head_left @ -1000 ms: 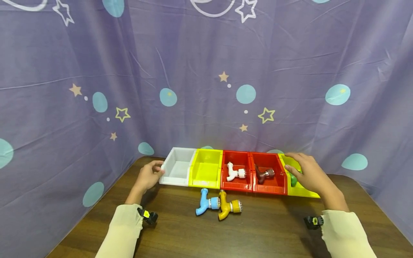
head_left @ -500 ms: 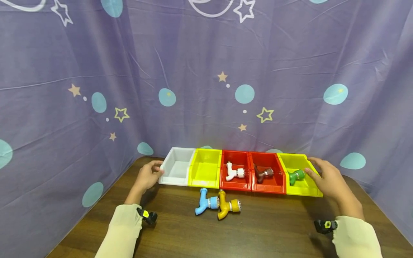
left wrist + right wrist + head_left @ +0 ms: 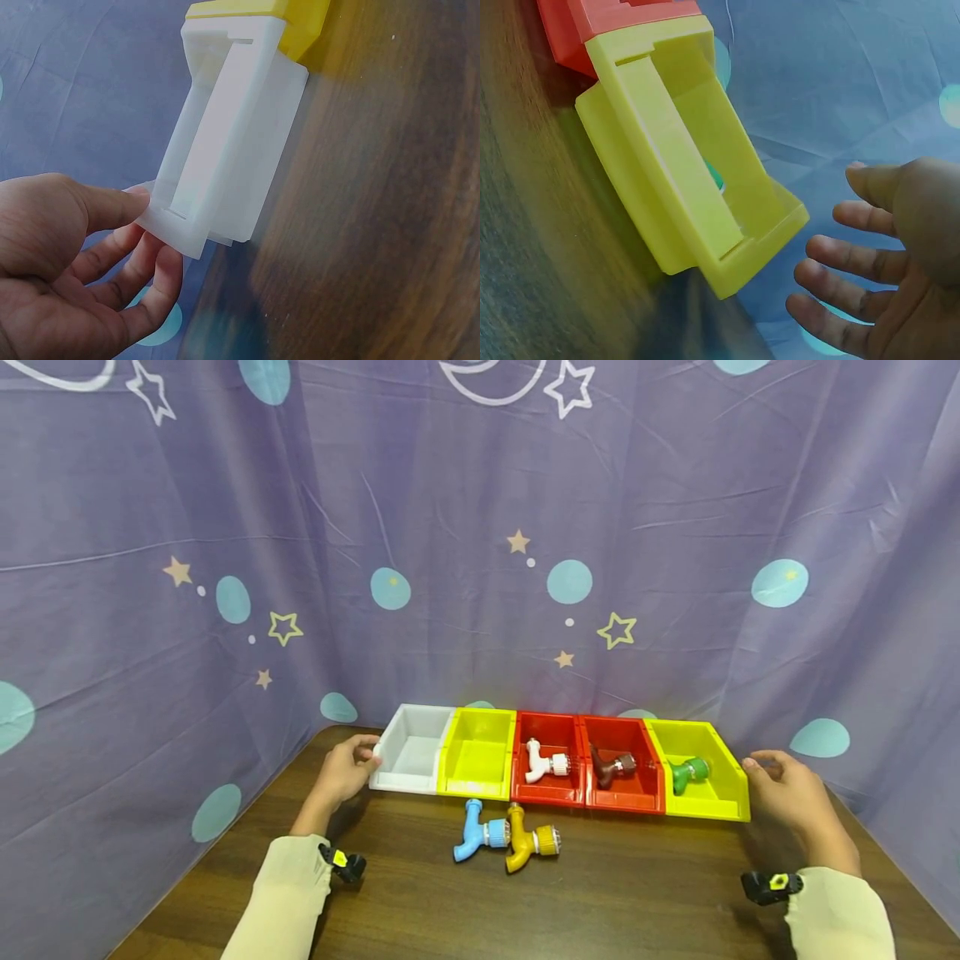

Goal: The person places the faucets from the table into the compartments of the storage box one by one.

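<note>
We see a row of five storage bins (image 3: 513,764) on the wood-grain table (image 3: 600,902), its long axis running left to right across our view, with the right end slightly nearer. From the left come the white bin (image 3: 414,760), left yellow bin (image 3: 477,764), left red bin (image 3: 553,724), right red bin (image 3: 618,737) and right yellow bin (image 3: 686,739), their lowered fronts facing the wearer. The left hand (image 3: 345,772) pinches the outer rim of the white bin between thumb and fingers, with little opening between them. The right hand (image 3: 795,795), fingers parted and holding nothing, lies just beside the right yellow bin; we observe a gap in the right wrist view. The white tap (image 3: 537,764), brown tap (image 3: 611,768) and green tap (image 3: 684,772) lie within the last three bins, knobs rightward. In front, the blue tap (image 3: 474,833) and mustard-yellow tap (image 3: 523,840) lie side by side, spouts toward the lower left, knobs rightward.
</note>
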`<state>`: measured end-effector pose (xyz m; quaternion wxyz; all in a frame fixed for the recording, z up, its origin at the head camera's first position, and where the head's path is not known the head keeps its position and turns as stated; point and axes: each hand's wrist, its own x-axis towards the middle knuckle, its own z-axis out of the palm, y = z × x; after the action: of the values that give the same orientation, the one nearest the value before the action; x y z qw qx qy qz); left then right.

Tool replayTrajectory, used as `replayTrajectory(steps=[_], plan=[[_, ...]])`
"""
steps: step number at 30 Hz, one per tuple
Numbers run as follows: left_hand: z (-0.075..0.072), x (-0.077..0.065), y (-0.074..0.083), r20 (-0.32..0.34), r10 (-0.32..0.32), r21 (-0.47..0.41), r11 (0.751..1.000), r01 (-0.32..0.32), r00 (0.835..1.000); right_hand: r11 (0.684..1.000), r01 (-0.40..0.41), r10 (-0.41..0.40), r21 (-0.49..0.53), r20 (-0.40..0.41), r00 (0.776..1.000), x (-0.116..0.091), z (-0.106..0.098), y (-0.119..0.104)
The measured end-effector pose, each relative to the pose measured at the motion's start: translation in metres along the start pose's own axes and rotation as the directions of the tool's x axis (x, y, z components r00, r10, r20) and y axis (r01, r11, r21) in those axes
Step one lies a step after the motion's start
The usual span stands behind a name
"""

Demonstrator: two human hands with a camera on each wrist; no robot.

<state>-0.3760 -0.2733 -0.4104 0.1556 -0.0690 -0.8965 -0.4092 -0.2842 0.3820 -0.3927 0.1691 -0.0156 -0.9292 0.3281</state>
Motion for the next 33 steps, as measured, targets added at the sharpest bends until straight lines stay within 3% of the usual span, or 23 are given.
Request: replayTrajectory(steps=[4, 7, 15, 20, 25, 33], plan=[[0.002, 0.0, -0.001, -0.004, -0.01, 0.003, 1.0, 0.01, 1.0, 0.996, -0.049, 0.049, 0.069, 0.006, 0.999, -0.002, 0.003, 0.008], [0.002, 0.0, -0.001, -0.003, -0.009, -0.002, 1.0, 0.009, 1.0, 0.983, -0.109, 0.102, 0.146, 0.053, 0.993, -0.001, 0.006, 0.014], [0.002, -0.002, -0.001, -0.004, -0.009, -0.011, 1.0, 0.009, 1.0, 0.924, -0.249, 0.208, 0.289, 0.164, 0.964, 0.004, 0.013, 0.017], [0.004, -0.001, -0.002, -0.006, -0.003, -0.011, 1.0, 0.003, 1.0, 0.884, -0.328, 0.278, 0.332, 0.192, 0.941, 0.001, 0.017, 0.019], [0.003, 0.001, -0.001, 0.007, -0.002, -0.014, 1.0, 0.003, 1.0, 0.878, -0.352, 0.307, 0.323, 0.184, 0.934, 0.0, 0.019, 0.021], [0.0, 0.001, 0.0, 0.01, -0.009, -0.023, 1.0, 0.009, 1.0, 0.883, -0.336, 0.29, 0.328, 0.183, 0.939, 0.002, 0.02, 0.018]])
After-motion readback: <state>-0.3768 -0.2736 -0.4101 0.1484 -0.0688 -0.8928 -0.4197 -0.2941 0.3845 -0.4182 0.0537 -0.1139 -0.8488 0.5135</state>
